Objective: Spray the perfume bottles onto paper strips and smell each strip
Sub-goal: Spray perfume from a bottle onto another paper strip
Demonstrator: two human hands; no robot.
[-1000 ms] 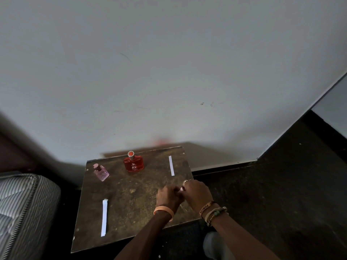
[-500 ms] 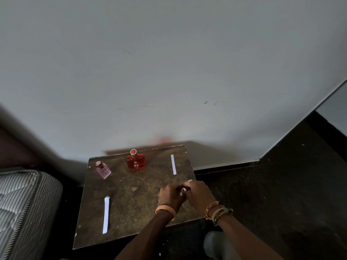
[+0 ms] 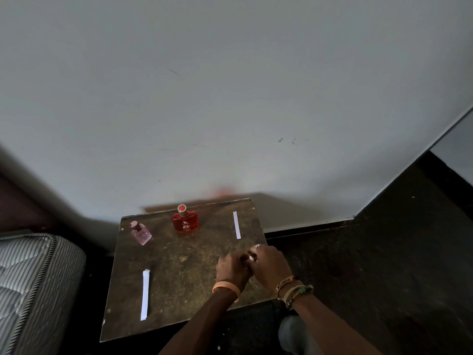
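Note:
A red perfume bottle (image 3: 185, 221) stands at the back middle of the small brown table (image 3: 179, 265). A smaller pink bottle (image 3: 140, 233) stands at the back left. One white paper strip (image 3: 236, 224) lies at the back right and another (image 3: 145, 294) at the front left. My left hand (image 3: 231, 266) and right hand (image 3: 271, 265) meet over the table's right front part. Their curled fingers close around a small pale object (image 3: 252, 258); I cannot tell what it is.
A striped mattress (image 3: 33, 285) lies left of the table. A pale wall (image 3: 230, 98) rises right behind the table. Dark floor (image 3: 371, 265) spreads to the right. My knee (image 3: 294, 334) shows below the table's front right corner.
Both hands stay together at the same spot on the table with small finger movements. The camera view has shifted a little.

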